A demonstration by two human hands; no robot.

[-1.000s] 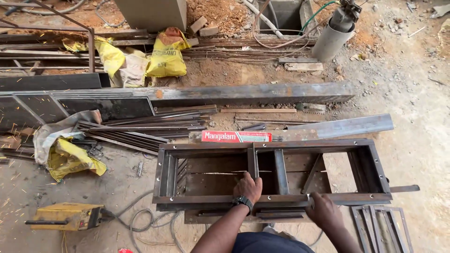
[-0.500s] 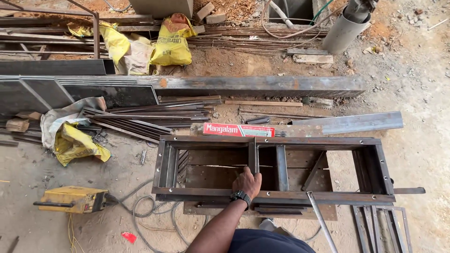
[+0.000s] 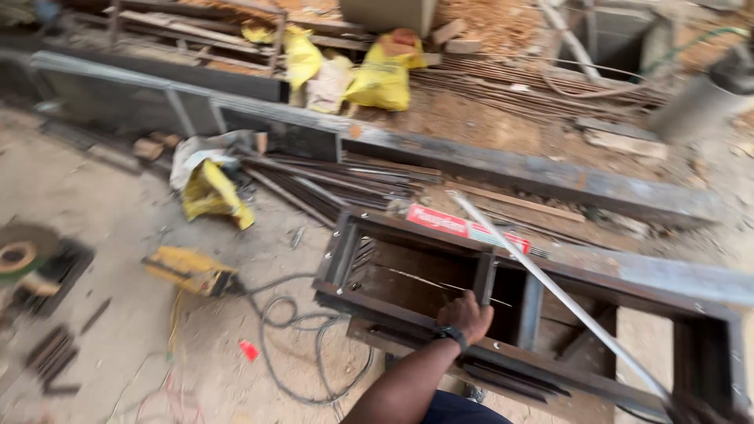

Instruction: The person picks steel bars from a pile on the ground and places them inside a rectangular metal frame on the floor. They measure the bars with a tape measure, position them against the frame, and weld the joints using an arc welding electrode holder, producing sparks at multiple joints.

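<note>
A dark rectangular steel frame (image 3: 393,302) lies on the dirt floor in front of me. My left hand (image 3: 465,314), with a dark band on its wrist, grips the frame's upright middle bar near the front rail. A thin grey metal rod (image 3: 550,286) slants across the frame from the far rail to the bottom right corner. There my right hand (image 3: 695,408) shows only as a dark blur closed around the rod's near end. A red and white long box (image 3: 463,228) rests on the frame's far rail.
A yellow power tool (image 3: 188,271) with a looping black cable (image 3: 290,330) lies left of the frame. Behind it are a bundle of steel bars (image 3: 338,184), a long steel beam (image 3: 510,169), yellow sacks (image 3: 212,192) and a grey cylinder (image 3: 703,98). A cutting disc (image 3: 20,255) is at far left.
My right hand left the frame's front rail and now holds a thin rod slanting over the frame. The view swung left and tilted. My left hand stayed on the middle bar.
</note>
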